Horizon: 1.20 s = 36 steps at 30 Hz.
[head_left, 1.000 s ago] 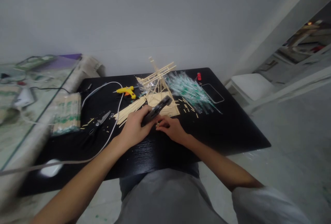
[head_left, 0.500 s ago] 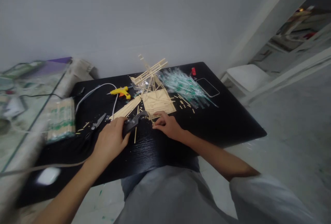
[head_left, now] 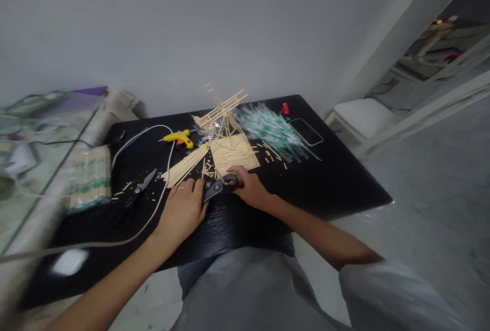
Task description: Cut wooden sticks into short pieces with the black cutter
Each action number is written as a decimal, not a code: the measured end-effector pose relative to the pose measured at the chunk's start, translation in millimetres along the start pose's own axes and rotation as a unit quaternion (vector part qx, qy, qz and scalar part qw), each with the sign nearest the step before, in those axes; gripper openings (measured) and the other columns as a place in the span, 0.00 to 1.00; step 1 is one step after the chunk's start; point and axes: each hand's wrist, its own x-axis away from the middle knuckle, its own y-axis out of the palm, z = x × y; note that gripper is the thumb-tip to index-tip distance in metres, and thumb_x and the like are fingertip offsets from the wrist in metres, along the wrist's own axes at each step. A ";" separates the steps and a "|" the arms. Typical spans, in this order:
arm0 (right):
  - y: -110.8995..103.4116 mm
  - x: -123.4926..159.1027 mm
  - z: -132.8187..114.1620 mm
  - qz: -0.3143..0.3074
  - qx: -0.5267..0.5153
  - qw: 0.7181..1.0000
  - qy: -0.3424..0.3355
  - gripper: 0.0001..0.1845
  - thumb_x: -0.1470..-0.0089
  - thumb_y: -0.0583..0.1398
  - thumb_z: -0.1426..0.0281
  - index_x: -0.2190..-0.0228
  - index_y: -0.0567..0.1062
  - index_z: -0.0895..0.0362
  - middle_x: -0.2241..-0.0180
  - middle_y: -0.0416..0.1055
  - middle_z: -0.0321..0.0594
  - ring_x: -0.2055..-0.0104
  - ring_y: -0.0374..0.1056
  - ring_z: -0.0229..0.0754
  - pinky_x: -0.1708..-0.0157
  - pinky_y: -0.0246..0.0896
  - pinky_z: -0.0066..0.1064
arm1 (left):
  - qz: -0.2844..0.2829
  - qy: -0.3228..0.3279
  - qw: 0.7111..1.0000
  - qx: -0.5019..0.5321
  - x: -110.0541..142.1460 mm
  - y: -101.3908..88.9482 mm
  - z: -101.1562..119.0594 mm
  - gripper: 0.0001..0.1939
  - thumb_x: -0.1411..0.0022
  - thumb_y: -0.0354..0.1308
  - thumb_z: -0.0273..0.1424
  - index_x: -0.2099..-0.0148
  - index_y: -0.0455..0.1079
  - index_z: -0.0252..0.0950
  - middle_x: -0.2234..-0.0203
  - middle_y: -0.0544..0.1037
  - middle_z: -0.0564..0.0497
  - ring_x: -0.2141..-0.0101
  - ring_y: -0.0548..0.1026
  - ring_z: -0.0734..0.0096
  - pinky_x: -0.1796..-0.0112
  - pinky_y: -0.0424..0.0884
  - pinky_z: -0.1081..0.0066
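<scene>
In the head view my left hand (head_left: 184, 202) is closed round dark pruning shears (head_left: 217, 188), whose curved jaw points to the right, low over the black table. My right hand (head_left: 250, 186) has its fingers pinched at the tip of that jaw. A thin wooden stick (head_left: 219, 174) runs from there toward the board; its held end is hidden by the shears and fingers. Just beyond my hands lies a square wooden board (head_left: 229, 145) with loose sticks on it. Behind the board stands a frame of glued sticks (head_left: 225, 109).
Left of the board lie a sheaf of sticks (head_left: 187, 165), a yellow glue gun (head_left: 179, 137), scissors (head_left: 140, 189) and a pack of sticks (head_left: 90, 175). Plastic wrappers (head_left: 271, 129) and a phone-shaped outline (head_left: 306, 132) are to the right. A white cable (head_left: 153, 219) crosses the left side.
My left hand first swung the shears down and left, away from my right hand, then brought them back right to its fingertips. The jaw now lies at the stick. The view shifted slightly.
</scene>
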 end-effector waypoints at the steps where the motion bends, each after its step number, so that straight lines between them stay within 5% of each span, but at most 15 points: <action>1: 0.3 0.1 0.4 0.001 -0.001 1.000 0.000 0.22 0.45 0.66 0.71 0.49 0.70 0.55 0.69 0.78 0.34 0.68 0.75 0.41 0.62 0.66 0.30 | -0.002 -0.003 1.000 0.002 0.4 0.1 1.0 0.16 0.34 0.55 0.32 0.47 0.68 0.30 0.58 0.75 0.37 0.58 0.76 0.47 0.55 0.70 0.55; 18: -0.5 1.5 -0.8 -0.002 -0.007 1.000 0.007 0.22 0.48 0.69 0.72 0.52 0.70 0.53 0.66 0.79 0.35 0.62 0.77 0.44 0.57 0.67 0.34 | -0.023 -0.038 0.999 0.007 7.0 -3.7 13.7 0.20 0.27 0.45 0.41 0.49 0.68 0.30 0.62 0.75 0.39 0.61 0.77 0.49 0.61 0.72 0.57; 36: -0.8 2.1 -4.8 -0.003 0.011 1.000 0.004 0.22 0.46 0.68 0.70 0.51 0.69 0.53 0.63 0.81 0.37 0.61 0.78 0.45 0.56 0.68 0.34 | -0.062 -0.047 0.997 -0.014 6.8 -11.5 20.2 0.12 0.30 0.48 0.35 0.53 0.66 0.33 0.65 0.74 0.41 0.62 0.78 0.51 0.62 0.72 0.59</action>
